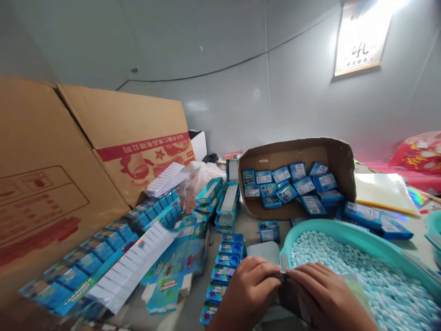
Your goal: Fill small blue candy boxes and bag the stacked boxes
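Observation:
My left hand (pixel 253 287) and my right hand (pixel 320 289) are close together at the bottom centre, fingers pinching a small dark box (pixel 291 294) between them. The fingers cover much of it, so its printing and contents do not show. Beside my right hand is a turquoise basin (pixel 330 224) full of small pale blue and white candies (pixel 347 257). Left of my left hand runs a row of small blue candy boxes (pixel 227 260), their tops facing up. A grey block-like object (pixel 263 250) lies just beyond my fingers, with one blue box (pixel 269 231) behind it.
A cut-down cardboard box (pixel 296 149) holds many closed blue boxes. Blue display trays (pixel 229 197) are stacked beside it. Flattened printed cartons (pixel 172 276) and filled display boxes (pixel 99 250) lie left, before a large carton (pixel 144 124). Yellowish sheets (pixel 386 191) lie right.

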{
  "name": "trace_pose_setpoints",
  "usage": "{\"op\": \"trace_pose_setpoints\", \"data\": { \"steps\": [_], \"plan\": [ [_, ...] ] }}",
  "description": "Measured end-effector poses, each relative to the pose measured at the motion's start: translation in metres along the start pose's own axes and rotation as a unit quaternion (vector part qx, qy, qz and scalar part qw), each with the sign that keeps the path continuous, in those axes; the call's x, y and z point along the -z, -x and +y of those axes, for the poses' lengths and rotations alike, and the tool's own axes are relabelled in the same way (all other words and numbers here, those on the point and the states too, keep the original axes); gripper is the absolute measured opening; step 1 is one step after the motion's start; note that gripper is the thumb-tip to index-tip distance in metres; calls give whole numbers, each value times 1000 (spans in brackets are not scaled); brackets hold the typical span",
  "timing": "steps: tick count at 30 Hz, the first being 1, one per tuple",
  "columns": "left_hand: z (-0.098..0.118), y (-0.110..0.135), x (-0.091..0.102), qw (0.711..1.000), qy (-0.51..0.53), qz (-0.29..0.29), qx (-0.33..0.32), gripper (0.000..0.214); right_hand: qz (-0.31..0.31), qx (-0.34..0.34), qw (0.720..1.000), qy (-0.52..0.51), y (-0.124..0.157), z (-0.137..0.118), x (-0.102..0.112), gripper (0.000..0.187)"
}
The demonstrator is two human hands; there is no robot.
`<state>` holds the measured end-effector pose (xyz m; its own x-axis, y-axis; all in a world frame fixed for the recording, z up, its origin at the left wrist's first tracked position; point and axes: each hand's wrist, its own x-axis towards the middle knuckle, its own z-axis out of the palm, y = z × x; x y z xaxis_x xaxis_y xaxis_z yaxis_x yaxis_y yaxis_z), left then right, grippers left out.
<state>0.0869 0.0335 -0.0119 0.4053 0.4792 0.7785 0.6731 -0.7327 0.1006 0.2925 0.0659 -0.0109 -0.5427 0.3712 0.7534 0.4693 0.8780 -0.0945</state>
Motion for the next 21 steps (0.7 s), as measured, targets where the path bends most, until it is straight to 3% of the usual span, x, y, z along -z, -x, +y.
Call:
{"op": "trace_pose_setpoints", "data": {
  "steps": [6, 9, 12, 14, 16, 18, 21],
  "plan": [
    [7, 5, 6, 999, 28, 29, -17, 7, 22, -18, 999, -17, 0, 2, 5, 25],
    [8, 10, 10, 996, 77, 36, -15, 14, 49, -61, 997, -1, 4, 5, 5, 22],
    [3, 13, 20, 988, 142, 55, 31, 18, 85, -126, 987, 48, 11, 10, 6, 19],
    [-4, 16, 32, 979, 162, 80, 89, 18, 104, -176, 975, 89, 14, 16, 7, 20],
    [-13, 21, 43, 965, 146, 102, 194, 11, 111, -224, 960, 125, 17, 23, 7, 24],
    [-24, 29, 53, 928, 117, 113, 336, 5, 98, -261, 945, 169, 19, 30, 8, 30],
    [-41, 40, 59, 851, 127, 124, 494, 28, 78, -286, 921, 252, 17, 34, 10, 35]
  ]
}}
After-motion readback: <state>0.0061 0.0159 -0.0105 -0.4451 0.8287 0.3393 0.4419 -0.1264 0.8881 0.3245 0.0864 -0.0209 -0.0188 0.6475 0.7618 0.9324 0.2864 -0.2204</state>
